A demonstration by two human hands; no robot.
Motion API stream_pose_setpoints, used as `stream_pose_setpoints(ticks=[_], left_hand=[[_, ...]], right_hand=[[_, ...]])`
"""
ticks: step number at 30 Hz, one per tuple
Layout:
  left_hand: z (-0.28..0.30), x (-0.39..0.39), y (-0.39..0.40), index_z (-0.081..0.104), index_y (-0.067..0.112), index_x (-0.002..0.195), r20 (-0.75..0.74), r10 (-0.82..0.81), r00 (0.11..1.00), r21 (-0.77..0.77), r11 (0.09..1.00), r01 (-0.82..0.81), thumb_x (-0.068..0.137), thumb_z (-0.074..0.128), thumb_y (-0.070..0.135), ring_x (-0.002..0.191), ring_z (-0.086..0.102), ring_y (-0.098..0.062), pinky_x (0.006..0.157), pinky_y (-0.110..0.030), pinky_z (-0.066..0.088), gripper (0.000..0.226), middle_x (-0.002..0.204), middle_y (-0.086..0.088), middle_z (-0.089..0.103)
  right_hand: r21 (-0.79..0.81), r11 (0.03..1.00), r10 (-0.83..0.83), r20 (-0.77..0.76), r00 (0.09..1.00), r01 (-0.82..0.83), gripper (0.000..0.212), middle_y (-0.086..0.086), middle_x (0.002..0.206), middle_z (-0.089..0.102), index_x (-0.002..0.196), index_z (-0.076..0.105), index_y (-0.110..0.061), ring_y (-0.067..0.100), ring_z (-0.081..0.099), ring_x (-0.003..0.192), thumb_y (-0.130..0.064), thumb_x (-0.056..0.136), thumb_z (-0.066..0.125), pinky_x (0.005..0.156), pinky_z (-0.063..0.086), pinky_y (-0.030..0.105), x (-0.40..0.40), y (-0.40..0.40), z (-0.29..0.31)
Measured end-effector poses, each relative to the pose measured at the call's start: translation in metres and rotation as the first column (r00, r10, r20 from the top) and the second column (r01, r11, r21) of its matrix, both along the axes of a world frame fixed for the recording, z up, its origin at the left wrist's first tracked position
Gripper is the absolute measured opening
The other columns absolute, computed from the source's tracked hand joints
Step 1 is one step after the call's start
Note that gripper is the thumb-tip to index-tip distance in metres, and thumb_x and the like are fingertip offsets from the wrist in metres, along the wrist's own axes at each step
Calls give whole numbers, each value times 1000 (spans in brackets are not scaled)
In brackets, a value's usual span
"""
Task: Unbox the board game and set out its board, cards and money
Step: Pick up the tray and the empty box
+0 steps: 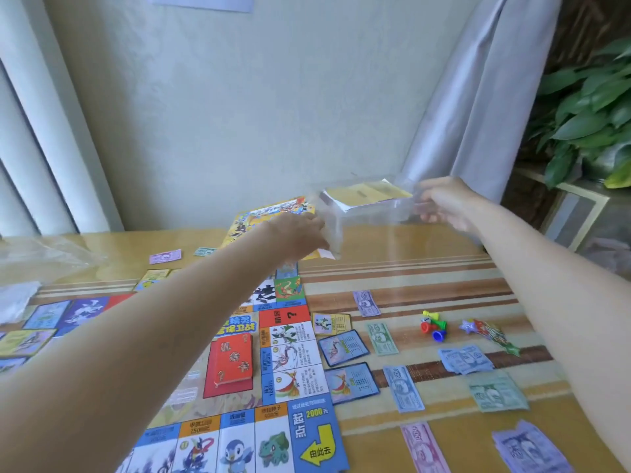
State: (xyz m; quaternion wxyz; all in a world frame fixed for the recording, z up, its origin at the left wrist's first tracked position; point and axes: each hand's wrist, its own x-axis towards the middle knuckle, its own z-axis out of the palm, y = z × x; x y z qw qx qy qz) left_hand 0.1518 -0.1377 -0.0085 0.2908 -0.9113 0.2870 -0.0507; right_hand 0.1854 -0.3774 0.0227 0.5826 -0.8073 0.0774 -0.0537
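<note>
Both hands hold the clear box (368, 213) up in the air, above the far end of the board (239, 387). The left hand (300, 233) and right hand (444, 206) each grip one end so the yellow cards (368, 194) inside stay level. Money (403, 387) lies right of the board.

I've got the clear plastic box (372, 206) up off the worktop with a stack of yellow cards (367, 194) still inside. The board (290, 387) lies flat with the red card deck (234, 361) on it, paper money (403, 392) spread to its right near the pawns (433, 326).
</note>
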Motion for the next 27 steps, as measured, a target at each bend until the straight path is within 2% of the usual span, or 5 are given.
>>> stream_pose_setpoints(ticks=[5,9,16,19,27], left_hand=[[9,-12,7,37,27,139,-35,57,998,-66,996,-59,101,34,16,122,47,-23,92,-33,40,40,135,-5,37],[15,-16,10,44,26,134,-61,25,998,-57,998,-29,100,37,15,116,52,-24,91,-34,44,37,137,-8,35],[20,-39,-15,50,23,127,-21,-108,994,53,993,109,98,38,7,111,54,-26,91,-38,47,35,121,-5,46],[25,-38,-12,55,18,119,7,-103,995,-45,994,103,96,43,5,103,59,-28,87,-40,50,29,112,-6,53],[37,-40,-2,71,25,102,-14,0,1000,-571,821,-8,86,63,20,99,57,-27,79,-35,48,19,105,-4,66]], right_hand=[[-81,997,-20,-18,1000,18,38,9,83,58,128,50,-2,9,57,40,1,93,38,32,30,12,-12,0,3],[-188,980,-71,-9,997,68,39,0,34,53,124,54,3,6,43,21,2,89,36,28,23,9,-19,1,6],[-304,936,-170,59,984,180,49,7,56,58,128,53,-1,11,40,22,6,85,29,29,23,9,-29,12,12],[-310,926,-215,37,976,215,44,12,89,58,120,56,-5,18,50,38,2,87,28,30,30,16,-29,10,2],[-385,889,-259,25,966,248,25,16,82,55,93,54,-6,20,44,47,1,83,33,36,29,21,-25,9,13]])
